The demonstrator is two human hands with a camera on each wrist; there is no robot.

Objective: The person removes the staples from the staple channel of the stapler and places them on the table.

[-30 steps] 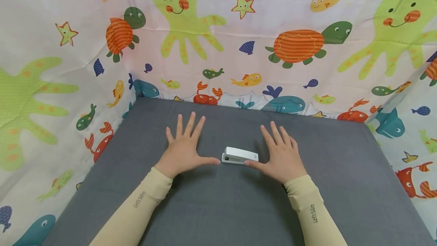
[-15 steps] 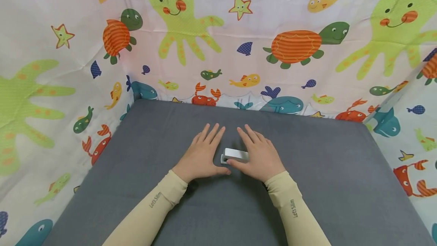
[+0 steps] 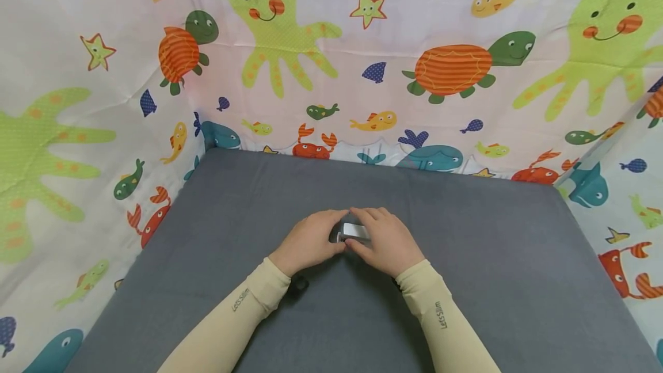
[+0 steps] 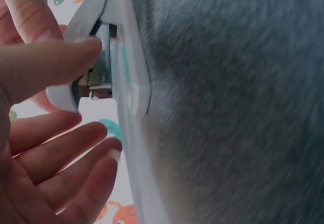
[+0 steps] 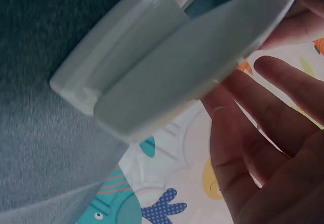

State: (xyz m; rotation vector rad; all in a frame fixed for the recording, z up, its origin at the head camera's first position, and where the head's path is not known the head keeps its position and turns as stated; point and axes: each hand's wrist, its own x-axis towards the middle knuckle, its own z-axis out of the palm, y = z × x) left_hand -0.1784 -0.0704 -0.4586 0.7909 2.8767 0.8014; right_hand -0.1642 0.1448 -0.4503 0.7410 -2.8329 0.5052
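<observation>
Around the stapler (image 3: 356, 230) curve the left hand (image 3: 309, 238), grip released, and right hand (image 3: 387, 240), grip unclear.

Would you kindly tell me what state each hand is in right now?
Left hand: curved near one end of the white stapler; whether it grips cannot be told.
Right hand: curved about the stapler; whether it grips cannot be told.
</observation>
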